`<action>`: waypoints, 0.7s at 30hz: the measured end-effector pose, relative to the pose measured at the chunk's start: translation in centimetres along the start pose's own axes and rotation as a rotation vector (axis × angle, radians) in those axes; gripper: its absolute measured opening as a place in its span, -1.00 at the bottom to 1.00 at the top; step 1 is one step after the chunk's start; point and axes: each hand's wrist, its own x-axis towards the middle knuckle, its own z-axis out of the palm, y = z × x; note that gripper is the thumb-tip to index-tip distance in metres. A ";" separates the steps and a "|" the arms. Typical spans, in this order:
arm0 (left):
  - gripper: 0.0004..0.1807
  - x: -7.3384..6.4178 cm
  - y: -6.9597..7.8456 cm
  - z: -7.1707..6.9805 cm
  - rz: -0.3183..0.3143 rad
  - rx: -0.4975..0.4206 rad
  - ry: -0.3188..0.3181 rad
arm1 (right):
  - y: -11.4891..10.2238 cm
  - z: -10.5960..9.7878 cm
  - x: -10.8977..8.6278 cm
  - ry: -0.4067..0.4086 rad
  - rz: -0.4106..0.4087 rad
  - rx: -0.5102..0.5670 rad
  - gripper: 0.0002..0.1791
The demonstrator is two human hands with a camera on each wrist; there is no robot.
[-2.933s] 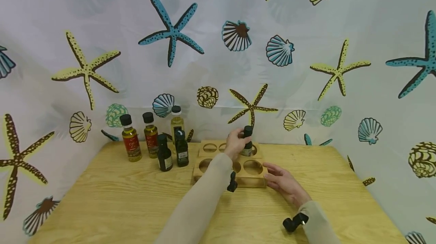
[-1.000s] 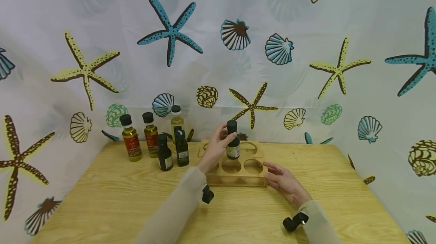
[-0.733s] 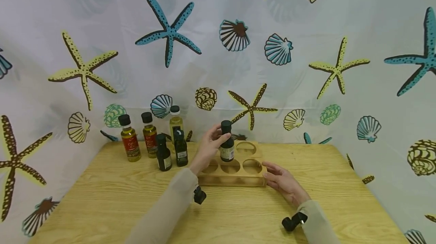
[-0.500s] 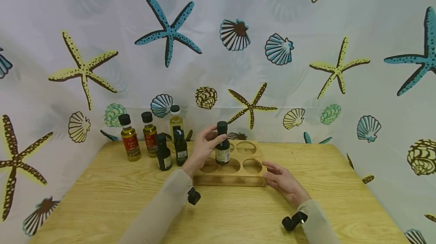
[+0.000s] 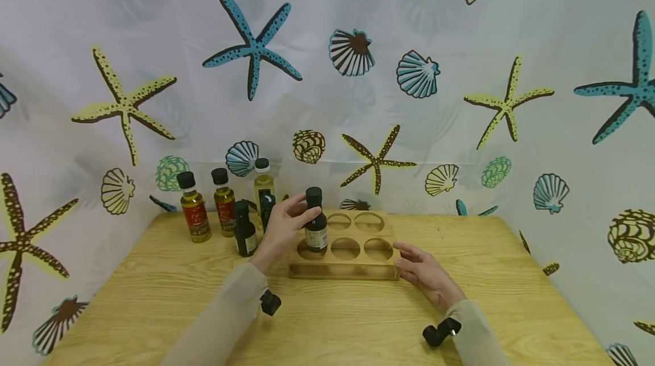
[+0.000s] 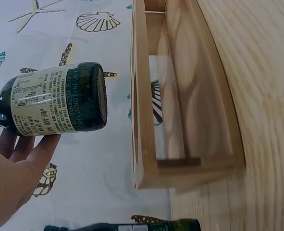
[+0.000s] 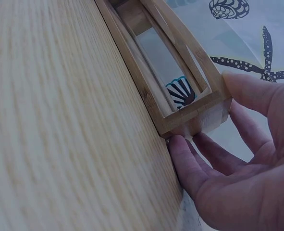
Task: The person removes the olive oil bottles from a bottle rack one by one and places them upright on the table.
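Observation:
My left hand (image 5: 280,231) grips a small dark glass bottle (image 5: 316,236) with a black cap and pale label, upright over the front-left hole of the two-tier wooden bottle rack (image 5: 344,271). In the left wrist view, the base of the bottle (image 6: 43,100) is apart from the holed top of the rack (image 6: 144,96). The other rack holes in sight hold nothing. At the rack's right end, my right hand (image 5: 427,276) touches the wood. The right wrist view shows its thumb and fingertips (image 7: 178,144) resting against the rack's end (image 7: 199,120).
Left of the rack stand two red-labelled oil bottles (image 5: 195,215) (image 5: 225,211), a tall pale oil bottle (image 5: 264,184) and a dark bottle (image 5: 246,235). Another dark bottle (image 5: 266,207) is partly hidden by my left hand. A patterned curtain (image 5: 327,99) hangs behind the wooden table (image 5: 348,320).
My left hand has lifted the dark bottle from the rack's back-right hole and carried it left and nearer, over the front row. The right hand has stayed at the rack's end.

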 end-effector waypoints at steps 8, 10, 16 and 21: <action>-0.22 -0.9 -0.5 -2.1 -0.036 -0.003 0.018 | 0.0 0.0 -0.2 0.003 0.005 0.004 -0.37; -0.19 -1.1 -0.6 -2.6 -0.055 0.005 0.021 | 0.0 0.1 -0.3 0.004 0.004 0.005 -0.37; -0.26 -1.4 -1.3 -3.9 -0.057 0.016 0.032 | -0.1 0.2 -0.6 -0.012 0.002 0.003 -0.35; -0.24 -1.7 -1.6 -5.1 -0.052 0.037 0.066 | -0.2 0.3 -0.8 0.000 0.006 0.008 -0.35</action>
